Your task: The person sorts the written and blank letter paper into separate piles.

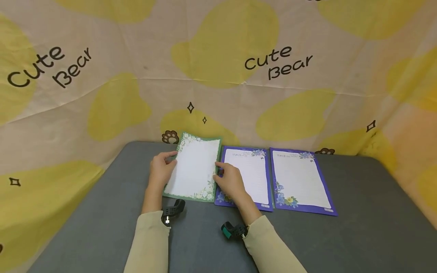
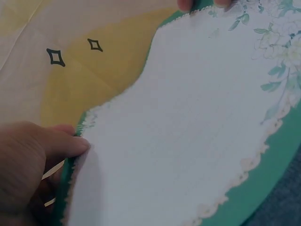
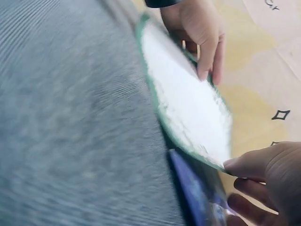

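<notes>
A sheet of paper with a green floral border (image 1: 196, 167) is held up off the table by both hands, its near edge low over the surface. My left hand (image 1: 162, 170) pinches its left edge; in the left wrist view the thumb (image 2: 77, 146) lies on the white face. My right hand (image 1: 232, 180) pinches the right edge, with the thumb on top in the right wrist view. The sheet bends slightly between them. Beneath the right hand lies a purple-bordered sheet (image 1: 252, 178) with blue flowers, partly hidden by that hand.
A second purple-bordered sheet (image 1: 300, 182) lies flat to the right of the first. All are on a grey cloth-covered table (image 1: 201, 239). A yellow and cream printed curtain (image 1: 218, 57) hangs right behind the table's far edge. Each wrist wears a black camera band (image 1: 172, 210).
</notes>
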Motion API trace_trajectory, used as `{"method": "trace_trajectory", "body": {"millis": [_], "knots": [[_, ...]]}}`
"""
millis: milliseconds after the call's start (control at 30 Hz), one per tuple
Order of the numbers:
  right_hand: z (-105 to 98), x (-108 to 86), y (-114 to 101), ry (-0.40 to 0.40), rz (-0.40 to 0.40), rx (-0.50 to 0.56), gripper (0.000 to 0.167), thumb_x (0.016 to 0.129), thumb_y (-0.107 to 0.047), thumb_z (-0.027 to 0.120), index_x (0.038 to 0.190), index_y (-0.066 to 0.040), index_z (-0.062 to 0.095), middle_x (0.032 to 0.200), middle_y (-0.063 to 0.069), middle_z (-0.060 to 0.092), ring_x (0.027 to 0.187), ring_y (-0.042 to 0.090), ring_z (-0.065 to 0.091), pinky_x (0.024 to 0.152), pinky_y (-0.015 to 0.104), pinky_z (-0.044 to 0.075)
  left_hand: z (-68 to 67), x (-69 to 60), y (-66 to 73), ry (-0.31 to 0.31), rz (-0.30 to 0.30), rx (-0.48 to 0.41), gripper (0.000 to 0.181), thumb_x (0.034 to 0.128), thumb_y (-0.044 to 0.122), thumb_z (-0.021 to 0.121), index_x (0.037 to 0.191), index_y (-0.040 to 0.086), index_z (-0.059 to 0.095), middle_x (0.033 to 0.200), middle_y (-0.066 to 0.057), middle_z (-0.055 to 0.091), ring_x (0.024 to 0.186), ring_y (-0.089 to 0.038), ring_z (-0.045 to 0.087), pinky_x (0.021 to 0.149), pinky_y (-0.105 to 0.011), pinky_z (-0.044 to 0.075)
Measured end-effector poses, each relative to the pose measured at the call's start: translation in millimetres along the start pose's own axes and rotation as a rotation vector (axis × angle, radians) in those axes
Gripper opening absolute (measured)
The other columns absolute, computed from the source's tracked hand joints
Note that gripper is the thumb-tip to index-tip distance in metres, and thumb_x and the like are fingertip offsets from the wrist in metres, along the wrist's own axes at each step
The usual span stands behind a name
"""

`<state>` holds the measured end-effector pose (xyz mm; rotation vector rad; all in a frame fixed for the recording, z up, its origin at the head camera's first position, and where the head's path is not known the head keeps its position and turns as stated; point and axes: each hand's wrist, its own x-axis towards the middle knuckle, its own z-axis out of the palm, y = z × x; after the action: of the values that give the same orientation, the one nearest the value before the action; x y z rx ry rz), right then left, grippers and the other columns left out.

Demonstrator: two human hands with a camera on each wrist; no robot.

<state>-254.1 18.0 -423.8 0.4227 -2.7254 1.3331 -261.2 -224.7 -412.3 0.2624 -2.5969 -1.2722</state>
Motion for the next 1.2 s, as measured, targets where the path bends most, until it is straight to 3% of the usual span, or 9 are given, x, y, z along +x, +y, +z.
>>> {"method": "trace_trajectory", "body": {"millis": [67,133,200,300,433,600,833,1200], "knots": [[2,1.2,2,0.004,-0.023,-0.078,0.045,0.089,-0.011,0.071,0.134,-0.007,0.067,0.095,0.016,0.075,0.069,0.019,0.058,0.060,0.031,0.047,1.5,2.1,-0.9,-0.015,0.001,-0.011,0.039,0.0970,0.010,0.065,0.136,0.012,0.066,0.133,-0.020,0.063,0.090,-0.031,0.061,0.068,-0.034,0.048],[4,2.5,5,0.011,-0.039,-0.142,0.043,0.089,-0.014,0.072,0.132,-0.009,0.068,0.109,0.016,0.076,0.087,0.027,0.068,0.074,0.040,0.055,2.4,4.1,-1.6,-0.032,-0.004,-0.012,0.041,0.0949,0.010,0.068,0.136,0.011,0.066,0.130,-0.020,0.063,0.082,-0.027,0.057,0.064,-0.032,0.044],[5,3.8,6,0.031,-0.058,-0.194,0.041,0.089,-0.016,0.073,0.129,-0.009,0.070,0.123,0.014,0.073,0.111,0.033,0.067,0.095,0.047,0.054,2.7,5.9,-2.0,-0.043,-0.008,-0.003,0.042,0.0940,0.009,0.069,0.136,0.011,0.065,0.132,-0.020,0.062,0.082,-0.025,0.055,0.064,-0.031,0.043],[6,5.5,7,0.050,-0.078,-0.239,0.040,0.088,-0.018,0.074,0.127,-0.009,0.072,0.122,0.013,0.074,0.120,0.036,0.064,0.103,0.053,0.049,2.9,8.2,-2.0,-0.052,-0.007,0.022,0.043,0.0940,0.010,0.069,0.137,0.010,0.064,0.137,-0.021,0.060,0.090,-0.026,0.057,0.068,-0.032,0.045],[7,7.0,8,0.066,-0.115,-0.282,0.036,0.089,-0.021,0.074,0.123,-0.009,0.074,0.121,0.011,0.074,0.119,0.035,0.063,0.102,0.054,0.048,3.3,9.5,-3.9,-0.052,0.000,0.069,0.043,0.0943,0.010,0.068,0.137,0.007,0.064,0.138,-0.023,0.059,0.100,-0.031,0.060,0.076,-0.039,0.049],[11,4.8,10,0.074,-0.151,-0.328,0.033,0.090,-0.025,0.073,0.118,-0.009,0.076,0.122,0.013,0.071,0.115,0.036,0.063,0.096,0.053,0.050,6.8,6.5,-8.6,-0.044,0.010,0.144,0.042,0.0947,0.011,0.067,0.136,0.007,0.065,0.128,-0.022,0.064,0.100,-0.031,0.060,0.081,-0.044,0.049],[12,-0.8,14,0.083,-0.167,-0.374,0.032,0.091,-0.029,0.073,0.117,-0.011,0.077,0.135,0.014,0.065,0.120,0.037,0.060,0.095,0.054,0.050,12.8,0.3,-11.0,-0.029,-0.009,0.118,0.038,0.0965,0.009,0.065,0.134,0.007,0.066,0.128,-0.021,0.063,0.107,-0.033,0.060,0.084,-0.046,0.050],[14,-3.4,18,0.054,-0.197,-0.406,0.030,0.095,-0.030,0.069,0.119,-0.014,0.076,0.133,0.008,0.069,0.124,0.034,0.059,0.099,0.054,0.048,13.7,-0.5,-9.4,-0.008,-0.058,0.174,0.034,0.0945,0.008,0.065,0.128,0.007,0.070,0.115,-0.020,0.069,0.100,-0.031,0.063,0.077,-0.043,0.050]]}}
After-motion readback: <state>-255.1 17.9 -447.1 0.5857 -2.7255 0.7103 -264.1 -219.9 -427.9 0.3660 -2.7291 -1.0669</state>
